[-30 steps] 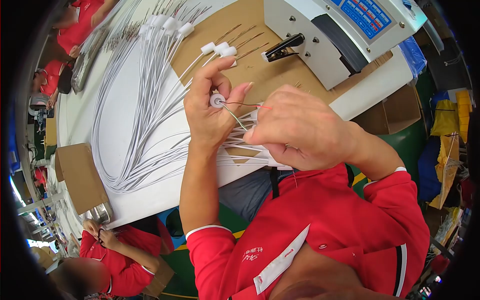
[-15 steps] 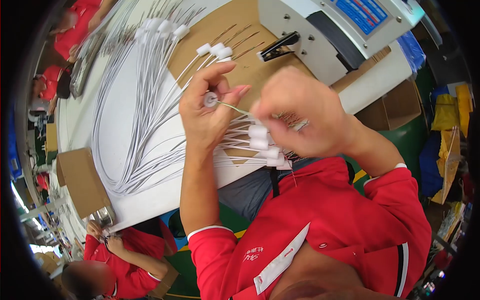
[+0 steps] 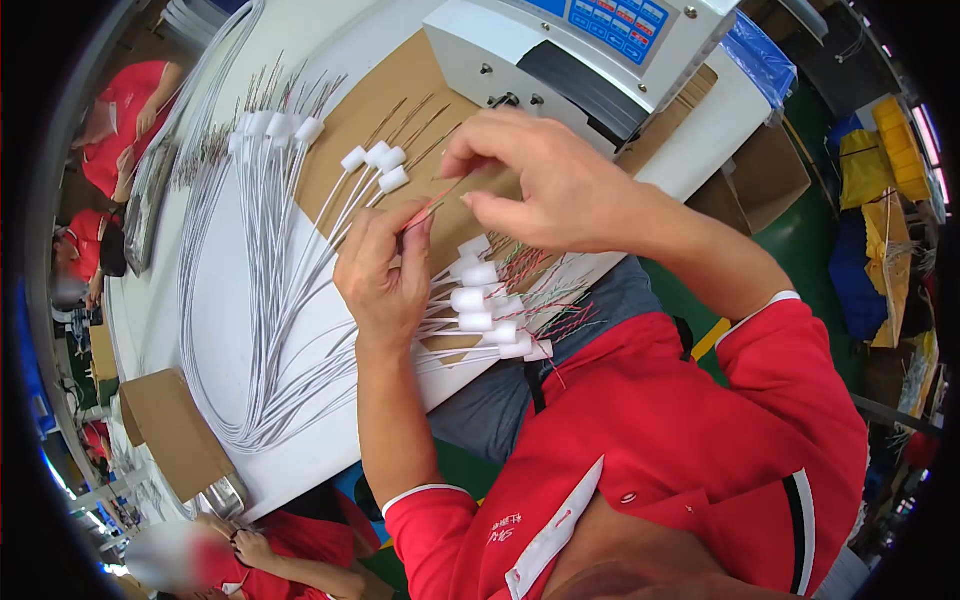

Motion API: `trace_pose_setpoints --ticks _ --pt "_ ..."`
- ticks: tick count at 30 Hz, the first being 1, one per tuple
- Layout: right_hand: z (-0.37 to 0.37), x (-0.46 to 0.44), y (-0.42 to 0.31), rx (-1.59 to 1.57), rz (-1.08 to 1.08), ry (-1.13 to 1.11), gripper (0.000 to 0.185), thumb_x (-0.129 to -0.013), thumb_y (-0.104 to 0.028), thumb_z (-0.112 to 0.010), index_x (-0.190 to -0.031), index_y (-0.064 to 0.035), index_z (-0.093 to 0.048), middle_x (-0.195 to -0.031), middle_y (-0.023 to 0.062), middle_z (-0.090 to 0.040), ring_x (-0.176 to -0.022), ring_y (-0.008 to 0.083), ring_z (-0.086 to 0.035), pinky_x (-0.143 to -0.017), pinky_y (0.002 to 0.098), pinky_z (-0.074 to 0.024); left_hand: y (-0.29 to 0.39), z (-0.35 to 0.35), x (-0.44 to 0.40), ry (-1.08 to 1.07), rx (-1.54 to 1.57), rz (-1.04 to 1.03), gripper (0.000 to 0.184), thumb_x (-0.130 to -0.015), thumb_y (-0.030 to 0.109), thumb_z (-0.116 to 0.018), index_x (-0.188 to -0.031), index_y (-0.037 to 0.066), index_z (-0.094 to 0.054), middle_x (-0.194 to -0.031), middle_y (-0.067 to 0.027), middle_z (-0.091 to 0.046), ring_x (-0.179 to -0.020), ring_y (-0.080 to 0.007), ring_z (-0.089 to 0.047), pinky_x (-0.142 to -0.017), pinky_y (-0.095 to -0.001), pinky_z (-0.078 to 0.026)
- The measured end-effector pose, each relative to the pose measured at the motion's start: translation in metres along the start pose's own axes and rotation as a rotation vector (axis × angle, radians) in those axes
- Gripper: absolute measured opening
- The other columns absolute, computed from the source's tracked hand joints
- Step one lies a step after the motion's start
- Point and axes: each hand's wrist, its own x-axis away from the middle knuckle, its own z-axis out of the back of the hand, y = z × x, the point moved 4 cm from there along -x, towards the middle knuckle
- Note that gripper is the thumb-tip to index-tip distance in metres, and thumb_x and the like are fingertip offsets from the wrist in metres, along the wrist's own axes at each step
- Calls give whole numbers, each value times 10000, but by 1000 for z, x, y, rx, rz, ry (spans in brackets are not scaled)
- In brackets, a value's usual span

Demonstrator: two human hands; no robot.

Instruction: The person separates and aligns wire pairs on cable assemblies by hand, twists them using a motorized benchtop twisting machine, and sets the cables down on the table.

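My left hand point(image 3: 385, 265) is closed, pinching thin red and greenish wires point(image 3: 436, 207) between thumb and fingers. The rest of that cable is hidden in the hand. Just right of it, my right hand point(image 3: 545, 185) is held with thumb and forefinger apart around the free wire ends, and I see no grip on them. Below both hands lies a bunch of white cables with white foam-like cylinders point(image 3: 470, 300) near their ends. Twisted red and green wires point(image 3: 565, 318) stick out of these. Beyond my left hand, several cables with similar cylinders point(image 3: 394, 180) end in brownish wires.
A white machine point(image 3: 600, 90) with a blue panel stands at the back on brown cardboard point(image 3: 400, 75). A large looped cable bundle point(image 3: 265, 350) covers the table's left side. A cardboard box point(image 3: 175, 430) sits at the left edge. People in red shirts point(image 3: 130, 110) are at the left.
My right hand has moved up and left, and its thumb and forefinger have parted. My left hand now pinches the wires, and the cylinder seen in it is hidden. The view has shifted.
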Motion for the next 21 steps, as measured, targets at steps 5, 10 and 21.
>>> trace_pose_setpoints --ticks 5,10,21 --pt "26 -18 -13 741 283 -115 252 -831 -109 -707 -1076 -49 -702 -1053 82 -702 -1109 286 -624 -950 414 -483 -13 -7 -3 13 13 140 69 -916 -9 -769 -983 2 -758 -789 -79 -652 -665 -153 -601 -625 -299 -481" --pt "25 -38 23 1033 350 -315 168 -818 -134 -729 -977 -77 -729 -987 60 -694 -1090 238 -602 -1024 421 -425 -20 -17 -9 -7 39 197 63 -923 26 -778 -972 -12 -766 -792 -74 -642 -654 -148 -574 -619 -291 -464" --pt "12 -46 28 1102 432 -387 100 -861 -148 -668 -866 -79 -740 -837 35 -691 -1036 211 -609 -1019 400 -426 -31 -26 -3 -26 120 342 95 -937 44 -773 -1004 -23 -776 -808 -49 -620 -700 -115 -548 -660 -270 -457"
